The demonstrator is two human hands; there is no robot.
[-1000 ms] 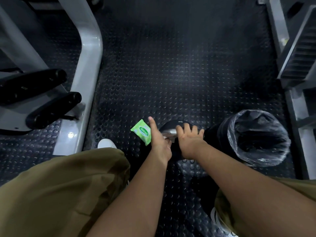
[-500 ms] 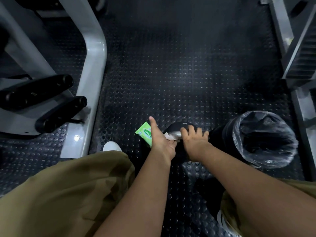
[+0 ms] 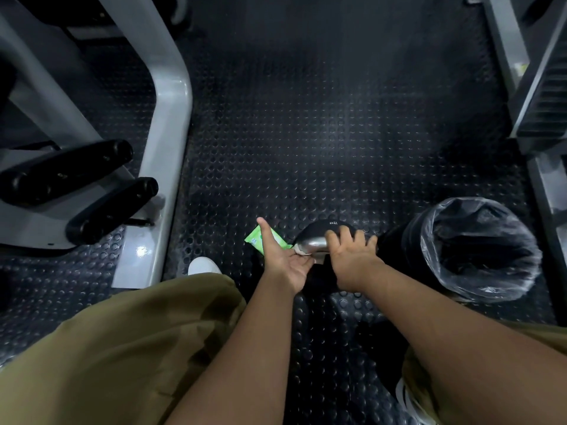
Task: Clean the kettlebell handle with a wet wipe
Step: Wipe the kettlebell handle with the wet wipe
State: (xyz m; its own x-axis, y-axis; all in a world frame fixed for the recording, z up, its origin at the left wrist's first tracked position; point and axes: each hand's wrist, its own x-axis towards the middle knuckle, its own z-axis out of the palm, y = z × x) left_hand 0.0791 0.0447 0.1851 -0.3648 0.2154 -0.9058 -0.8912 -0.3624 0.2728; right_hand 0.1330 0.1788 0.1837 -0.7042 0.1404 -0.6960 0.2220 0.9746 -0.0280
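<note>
A black kettlebell point(image 3: 325, 226) stands on the studded rubber floor between my hands, its silver handle point(image 3: 313, 243) showing on top. My right hand point(image 3: 349, 256) grips the right part of the handle, fingers curled over it. My left hand point(image 3: 287, 262) holds a white wet wipe point(image 3: 302, 251) against the handle's left end, thumb stuck out upward. A green wet-wipe pack point(image 3: 256, 240) lies on the floor just left of the kettlebell, partly behind my left thumb.
A black bin lined with a clear bag point(image 3: 478, 250) stands right of the kettlebell. A grey gym machine frame point(image 3: 165, 142) with black padded handles point(image 3: 110, 207) fills the left. Another metal frame point(image 3: 540, 96) runs along the right. My white shoe point(image 3: 204, 265) and olive trousers are below.
My left hand with the wipe has slid a little left along the handle, uncovering more silver. The right hand keeps its grip. The camera has shifted slightly.
</note>
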